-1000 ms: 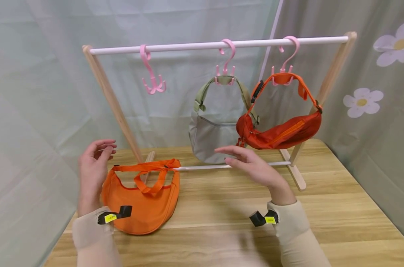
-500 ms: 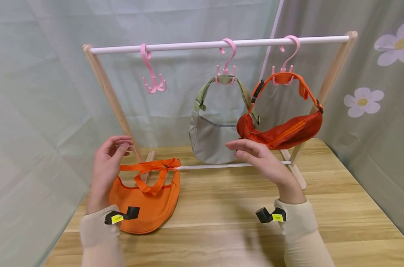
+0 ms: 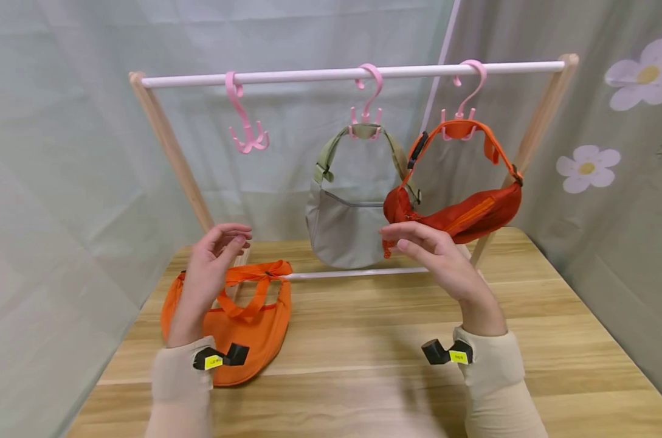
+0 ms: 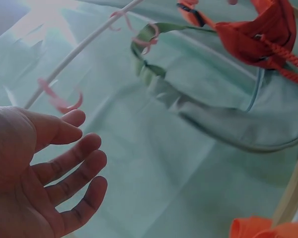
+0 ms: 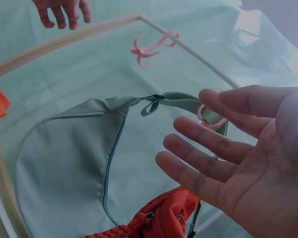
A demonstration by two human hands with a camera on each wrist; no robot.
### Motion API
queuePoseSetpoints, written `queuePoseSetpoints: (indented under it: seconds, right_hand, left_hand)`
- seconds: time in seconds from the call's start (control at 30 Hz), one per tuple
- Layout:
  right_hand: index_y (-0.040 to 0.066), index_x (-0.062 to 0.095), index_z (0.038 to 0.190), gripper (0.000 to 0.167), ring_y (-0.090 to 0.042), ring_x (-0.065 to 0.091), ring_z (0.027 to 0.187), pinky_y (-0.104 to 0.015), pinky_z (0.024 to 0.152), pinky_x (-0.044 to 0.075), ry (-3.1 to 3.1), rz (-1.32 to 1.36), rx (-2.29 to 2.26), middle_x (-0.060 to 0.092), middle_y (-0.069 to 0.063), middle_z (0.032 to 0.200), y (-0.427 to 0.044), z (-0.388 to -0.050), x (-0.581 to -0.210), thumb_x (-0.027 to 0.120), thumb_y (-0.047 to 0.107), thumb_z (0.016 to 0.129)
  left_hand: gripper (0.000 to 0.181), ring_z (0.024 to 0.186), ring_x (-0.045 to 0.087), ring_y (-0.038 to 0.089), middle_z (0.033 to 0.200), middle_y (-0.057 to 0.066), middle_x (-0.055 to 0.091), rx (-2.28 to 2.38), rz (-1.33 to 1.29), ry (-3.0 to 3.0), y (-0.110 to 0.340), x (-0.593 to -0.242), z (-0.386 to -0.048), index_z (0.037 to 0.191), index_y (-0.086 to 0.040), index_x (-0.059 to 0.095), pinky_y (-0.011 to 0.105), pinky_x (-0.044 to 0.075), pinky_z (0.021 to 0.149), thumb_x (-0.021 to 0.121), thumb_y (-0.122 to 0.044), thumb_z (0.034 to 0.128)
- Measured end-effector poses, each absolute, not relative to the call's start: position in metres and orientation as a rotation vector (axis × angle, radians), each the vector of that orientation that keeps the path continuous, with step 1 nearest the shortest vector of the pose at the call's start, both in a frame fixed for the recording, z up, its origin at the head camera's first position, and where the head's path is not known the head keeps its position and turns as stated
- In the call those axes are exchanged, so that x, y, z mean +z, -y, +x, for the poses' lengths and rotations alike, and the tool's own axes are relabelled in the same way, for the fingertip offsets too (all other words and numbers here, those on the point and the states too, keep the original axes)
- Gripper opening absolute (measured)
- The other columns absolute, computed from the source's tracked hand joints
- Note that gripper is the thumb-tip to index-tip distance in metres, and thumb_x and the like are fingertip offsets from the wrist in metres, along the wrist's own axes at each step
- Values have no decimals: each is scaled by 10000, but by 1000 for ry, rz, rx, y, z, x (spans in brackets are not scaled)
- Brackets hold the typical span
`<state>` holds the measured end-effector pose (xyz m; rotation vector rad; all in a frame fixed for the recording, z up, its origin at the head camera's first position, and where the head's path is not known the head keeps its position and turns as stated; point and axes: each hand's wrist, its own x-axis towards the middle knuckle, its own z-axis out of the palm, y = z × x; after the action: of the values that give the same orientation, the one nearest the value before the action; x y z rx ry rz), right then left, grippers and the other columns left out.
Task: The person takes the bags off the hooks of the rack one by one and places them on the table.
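My left hand (image 3: 210, 267) hovers over the orange shoulder bag (image 3: 254, 340), which lies on the table at the left and is partly hidden by that hand and wrist. Its fingers are loosely bent around nothing, as the left wrist view also shows. In front of the red waist bag (image 3: 467, 213) hangs my right hand (image 3: 440, 255), relaxed fingers pointing left and holding nothing. The grey bag (image 3: 347, 231) with a green strap hangs from a pink hook (image 3: 368, 115). The red bag's orange strap is on another pink hook (image 3: 467, 103).
A rack with a white top rail (image 3: 298, 76) and wooden legs (image 3: 169, 146) stands on the wooden table (image 3: 352, 365). A third pink hook (image 3: 247, 131) hangs bare at the left of the rail. Pale curtains (image 3: 62, 152) surround the table.
My left hand has moved right, from the orange bag's left side to over its upper part. My right hand has shifted to the right and slightly up. The bags stay in place.
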<state>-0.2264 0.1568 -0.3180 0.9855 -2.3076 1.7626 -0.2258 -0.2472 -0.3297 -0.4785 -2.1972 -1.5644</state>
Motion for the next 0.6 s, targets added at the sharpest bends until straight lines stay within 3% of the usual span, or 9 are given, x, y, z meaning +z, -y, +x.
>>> queuePoseSetpoints:
  seconds: [0.23, 0.47, 0.6]
  right_hand:
    - [42, 645, 1373, 314, -222, 617, 1244, -314, 1033, 502, 2270, 988, 1744, 666, -56, 1361, -156, -222, -316, 553, 114, 1081]
    - [-31, 623, 1359, 309, -232, 657, 1177, -303, 1023, 516, 2192, 981, 1802, 644, -196, 1347, -158, -223, -312, 532, 68, 1081]
    - [-44, 621, 1354, 306, -221, 660, 1176, -288, 1035, 511, 2146, 977, 1805, 642, -202, 1337, -160, -224, -306, 529, 49, 1077]
  left_hand:
    - [232, 1004, 644, 133, 1106, -41, 675, -1593, -524, 2210, 229, -334, -232, 1258, 22, 651, 189, 543, 886, 553, -100, 1086]
    - [224, 1066, 642, 167, 1195, 56, 679, -1566, -566, 2245, 208, -328, -240, 1256, -32, 667, 217, 549, 889, 574, -140, 1083]
    - [230, 1109, 632, 200, 1221, 75, 679, -1505, -572, 2261, 203, -321, -244, 1264, -55, 673, 228, 533, 909, 569, -158, 1086]
